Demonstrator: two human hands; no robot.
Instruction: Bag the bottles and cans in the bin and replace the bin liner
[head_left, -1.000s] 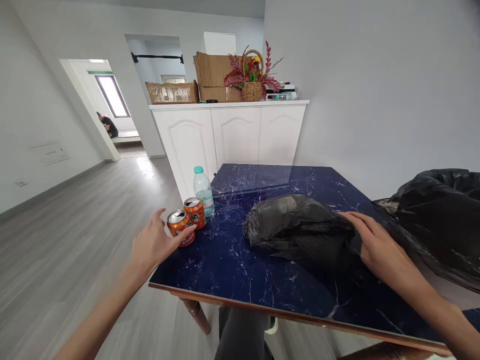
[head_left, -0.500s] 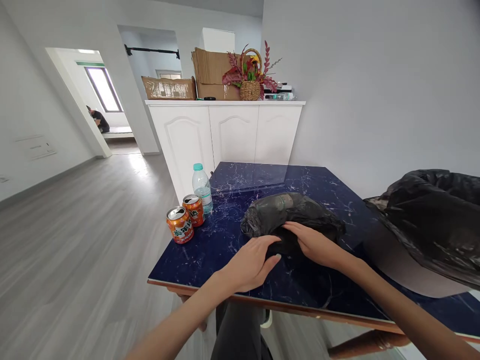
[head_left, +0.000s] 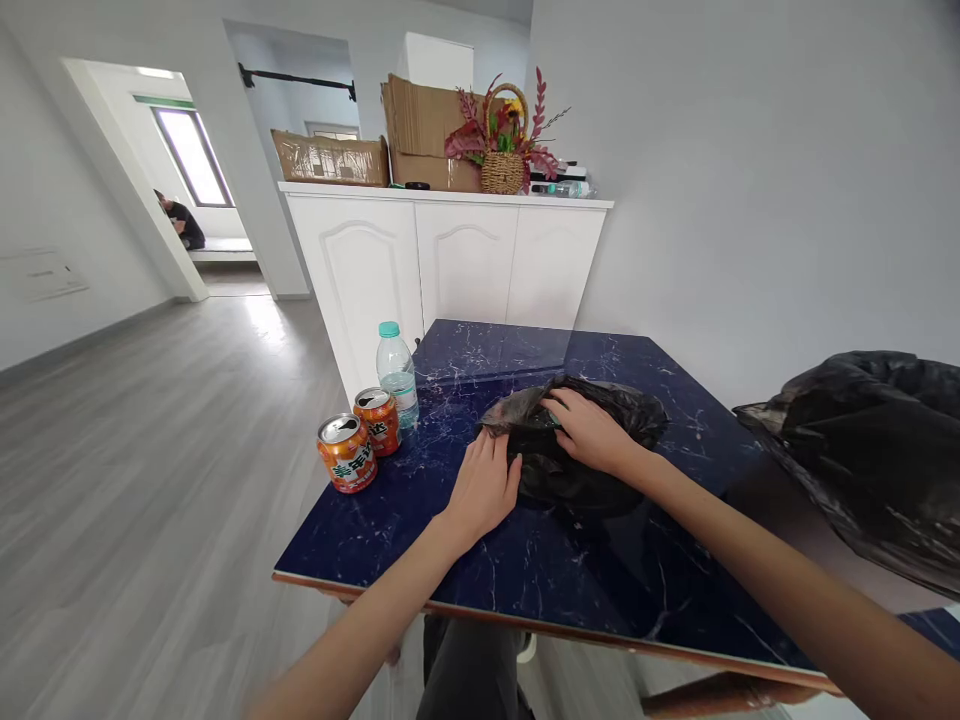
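Observation:
A crumpled black plastic bag point(head_left: 577, 485) lies on the table in front of me, its opening partly spread. My left hand point(head_left: 484, 485) grips the bag's left rim with its fingertips, thumb toward me. At the top of the bag, my right hand point(head_left: 592, 432) holds the plastic near the opening, fingers bent over it. A small greenish patch shows beside the right fingers; what it belongs to is hidden. To the left of the bag stand two opened orange drink cans point(head_left: 347, 455) and a clear plastic bottle point(head_left: 397, 375) with a teal cap, partly filled.
The blue marbled table point(head_left: 450, 560) has a wooden edge. At the right, a bin lined with a black bag point(head_left: 862, 460) stands against the table. Behind is a white cabinet point(head_left: 465, 260) carrying cardboard boxes point(head_left: 330, 158) and a flower basket point(head_left: 502, 172). A person point(head_left: 182, 222) sits in the far room.
The bag's near side has been opened up and its bulk pulled lower. My left hand moved left onto its rim; my right hand shifted slightly left and up. The view also shifted a little.

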